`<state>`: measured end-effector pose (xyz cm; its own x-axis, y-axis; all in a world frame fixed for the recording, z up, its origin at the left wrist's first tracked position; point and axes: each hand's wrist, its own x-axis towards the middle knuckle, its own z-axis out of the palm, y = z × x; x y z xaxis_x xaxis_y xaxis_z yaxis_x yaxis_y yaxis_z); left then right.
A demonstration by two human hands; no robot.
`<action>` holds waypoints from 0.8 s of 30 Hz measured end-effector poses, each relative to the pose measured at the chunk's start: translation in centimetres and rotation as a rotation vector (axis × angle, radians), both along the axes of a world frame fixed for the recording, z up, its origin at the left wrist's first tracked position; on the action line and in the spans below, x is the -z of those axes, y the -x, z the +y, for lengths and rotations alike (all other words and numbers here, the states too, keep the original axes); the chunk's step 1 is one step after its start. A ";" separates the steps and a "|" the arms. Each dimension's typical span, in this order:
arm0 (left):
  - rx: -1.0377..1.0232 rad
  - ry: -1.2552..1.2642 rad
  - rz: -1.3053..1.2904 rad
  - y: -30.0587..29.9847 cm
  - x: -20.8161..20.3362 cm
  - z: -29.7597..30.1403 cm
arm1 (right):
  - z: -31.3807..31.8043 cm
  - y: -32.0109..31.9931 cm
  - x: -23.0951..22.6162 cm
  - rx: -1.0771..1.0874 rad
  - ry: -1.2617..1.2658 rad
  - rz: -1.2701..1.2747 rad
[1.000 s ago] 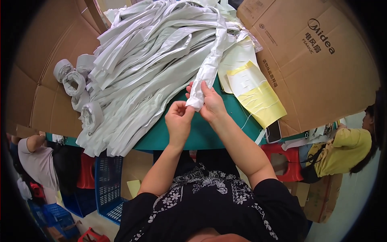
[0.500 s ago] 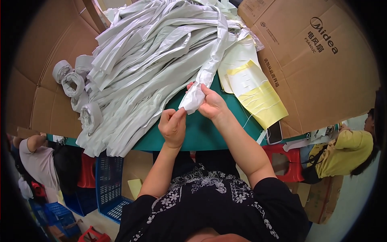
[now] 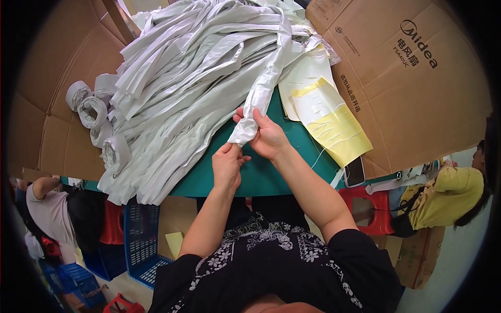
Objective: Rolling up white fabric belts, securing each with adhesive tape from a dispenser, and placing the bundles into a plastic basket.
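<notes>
White strip (image 3: 259,98) | tip in left fingers (image 3: 224,149) | between right fingers (image 3: 262,120) above

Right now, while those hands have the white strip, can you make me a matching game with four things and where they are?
Things:
1. Left hand
2. Rolled-up white strips
3. Blue plastic crate
4. Phone

Places:
A. Below the level of the green tabletop
B. Beside the lower end of the yellow-and-white sheet
C. At the lower end of the held white strip
D. By the left side of the big heap of white strips

Right pairs: 1-C, 2-D, 3-A, 4-B
</notes>
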<state>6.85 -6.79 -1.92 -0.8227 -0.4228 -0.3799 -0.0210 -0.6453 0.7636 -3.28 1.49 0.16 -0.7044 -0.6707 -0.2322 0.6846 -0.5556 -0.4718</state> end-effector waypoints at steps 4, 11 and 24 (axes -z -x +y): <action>-0.025 0.061 0.010 0.8 -1.1 0.6 | 0.0 -0.3 -0.3 0.004 -0.078 0.066; 0.059 0.281 -0.008 1.0 -1.1 0.3 | -0.2 -0.6 -0.8 0.119 -0.222 0.074; 0.104 0.282 -0.069 0.0 -1.5 0.3 | 0.3 7.3 2.2 0.099 -0.089 -0.099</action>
<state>6.83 -6.52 -0.38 -0.8436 -0.4344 -0.3158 -0.1334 -0.4001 0.9067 -10.58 1.74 -2.02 -0.7368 -0.5725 -0.3596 0.6741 -0.5819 -0.4549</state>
